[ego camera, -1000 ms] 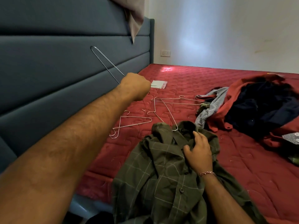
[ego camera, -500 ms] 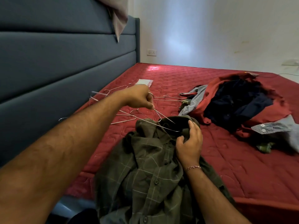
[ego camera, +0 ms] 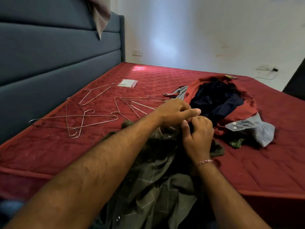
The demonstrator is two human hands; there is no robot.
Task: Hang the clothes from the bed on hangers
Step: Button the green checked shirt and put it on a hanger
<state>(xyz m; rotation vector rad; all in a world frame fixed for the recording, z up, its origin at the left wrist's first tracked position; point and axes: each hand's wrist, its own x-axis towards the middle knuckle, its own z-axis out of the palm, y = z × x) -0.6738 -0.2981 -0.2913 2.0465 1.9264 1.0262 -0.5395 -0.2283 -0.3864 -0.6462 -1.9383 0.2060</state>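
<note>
A dark green checked shirt [ego camera: 156, 179] lies in front of me over the near edge of the bed. My right hand [ego camera: 198, 134] grips its collar end. My left hand [ego camera: 176, 113] sits just above and touching it, fingers curled round a thin wire hanger [ego camera: 142, 105] whose arm sticks out to the left; the rest of that hanger is hidden under my hands. Several loose wire hangers [ego camera: 74, 119] lie spread on the red mattress [ego camera: 264, 146] to the left. A pile of clothes [ego camera: 214, 100], red and navy, lies just beyond my hands.
A padded blue-grey headboard [ego camera: 49, 55] runs along the left, with a pale cloth [ego camera: 100, 17] draped over its top. A small clear packet [ego camera: 127, 83] lies further back on the mattress. A grey-blue buttoned shirt [ego camera: 257, 129] lies right of the pile. White wall behind.
My left hand brought the wire hanger down from near the headboard to the shirt collar, meeting my right hand. My right hand stayed on the collar.
</note>
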